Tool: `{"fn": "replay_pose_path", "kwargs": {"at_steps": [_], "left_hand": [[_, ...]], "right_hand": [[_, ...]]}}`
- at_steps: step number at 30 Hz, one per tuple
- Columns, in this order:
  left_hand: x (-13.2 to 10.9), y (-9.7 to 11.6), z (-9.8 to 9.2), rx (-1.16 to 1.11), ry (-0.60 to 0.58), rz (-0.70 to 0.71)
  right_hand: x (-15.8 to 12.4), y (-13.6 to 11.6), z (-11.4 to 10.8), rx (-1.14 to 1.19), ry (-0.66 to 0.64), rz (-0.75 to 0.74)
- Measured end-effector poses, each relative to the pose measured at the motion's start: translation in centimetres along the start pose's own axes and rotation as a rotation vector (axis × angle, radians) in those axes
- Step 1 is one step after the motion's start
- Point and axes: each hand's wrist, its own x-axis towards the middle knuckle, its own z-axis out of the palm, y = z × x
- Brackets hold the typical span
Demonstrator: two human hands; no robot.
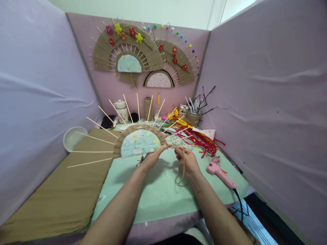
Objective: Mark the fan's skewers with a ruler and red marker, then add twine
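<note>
A half-round fan with a floral light-blue centre, a woven twine border and thin sticks spread outward is held above the table. My left hand grips its lower right corner, thumb in front and the other fingers mostly hidden behind. To its right, my right hand pinches a strand of beige twine close to the lowest right sticks. The twine hangs in a loop below the fingers.
A pink glue gun lies at the right, its cord over the edge. Behind it are colourful pipe cleaners and a pot of twigs. A brown board covers the left. Finished fans hang on the back panel.
</note>
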Motion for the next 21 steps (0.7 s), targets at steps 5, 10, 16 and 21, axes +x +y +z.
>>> {"fn": "replay_pose_path", "kwargs": {"at_steps": [5, 10, 16, 21], "left_hand": [[0.0, 0.5, 0.1, 0.035, -0.045, 0.05], [0.1, 0.7, 0.3, 0.036, -0.041, 0.009], [0.2, -0.1, 0.2, 0.014, -0.014, -0.005], [0.0, -0.8, 0.1, -0.004, -0.008, -0.083]], "right_hand": [[-0.2, -0.4, 0.2, 0.067, -0.028, 0.062], [-0.5, -0.7, 0.4, 0.123, -0.062, 0.118], [-0.7, -0.9, 0.5, 0.191, -0.072, 0.182], [-0.7, -0.9, 0.6, 0.25, -0.067, 0.234]]}}
